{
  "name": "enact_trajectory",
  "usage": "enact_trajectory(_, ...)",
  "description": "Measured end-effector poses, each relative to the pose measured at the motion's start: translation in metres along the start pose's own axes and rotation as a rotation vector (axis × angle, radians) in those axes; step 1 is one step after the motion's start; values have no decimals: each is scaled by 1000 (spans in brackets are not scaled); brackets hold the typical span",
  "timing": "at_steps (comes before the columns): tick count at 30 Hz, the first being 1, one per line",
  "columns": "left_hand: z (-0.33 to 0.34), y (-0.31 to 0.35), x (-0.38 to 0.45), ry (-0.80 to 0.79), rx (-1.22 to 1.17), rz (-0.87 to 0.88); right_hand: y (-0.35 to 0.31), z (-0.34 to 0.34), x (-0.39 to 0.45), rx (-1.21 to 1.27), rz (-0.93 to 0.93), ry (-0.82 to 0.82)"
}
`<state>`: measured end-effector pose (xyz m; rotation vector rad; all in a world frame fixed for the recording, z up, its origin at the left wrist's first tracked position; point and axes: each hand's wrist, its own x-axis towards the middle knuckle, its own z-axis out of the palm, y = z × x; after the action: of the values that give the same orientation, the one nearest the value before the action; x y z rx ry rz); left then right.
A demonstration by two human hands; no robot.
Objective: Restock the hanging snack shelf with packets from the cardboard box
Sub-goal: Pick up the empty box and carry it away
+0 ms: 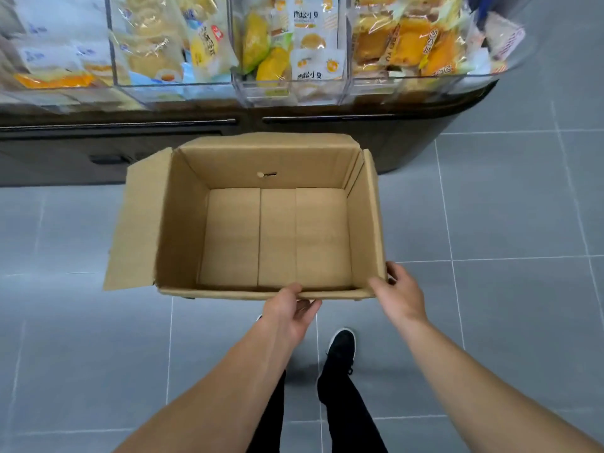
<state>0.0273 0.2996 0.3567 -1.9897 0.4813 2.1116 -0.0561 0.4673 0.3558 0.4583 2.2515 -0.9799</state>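
Cardboard box (183, 223) empty, centre floor, below snack bins (294, 44) at 12. Left hand (292, 310) pinches near rim at 6; right hand (397, 294) grips corner at 4, likely to remove it.

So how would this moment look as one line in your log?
cardboard box: on floor, open, no packets inside | left hand: grips near edge | right hand: holds near right corner | snack shelf: bins hold packets
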Motion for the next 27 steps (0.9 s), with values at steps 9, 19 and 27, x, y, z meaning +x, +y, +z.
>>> enact_trajectory(9,33,-22,150,23,45,-18,80,72,109,35,-33,127)
enact_trajectory(19,34,-46,319,52,66,-13,181,147,223,12,-42,87)
enact_trajectory(27,39,-61,420,0,9,-15,231,212,274,464,378,192)
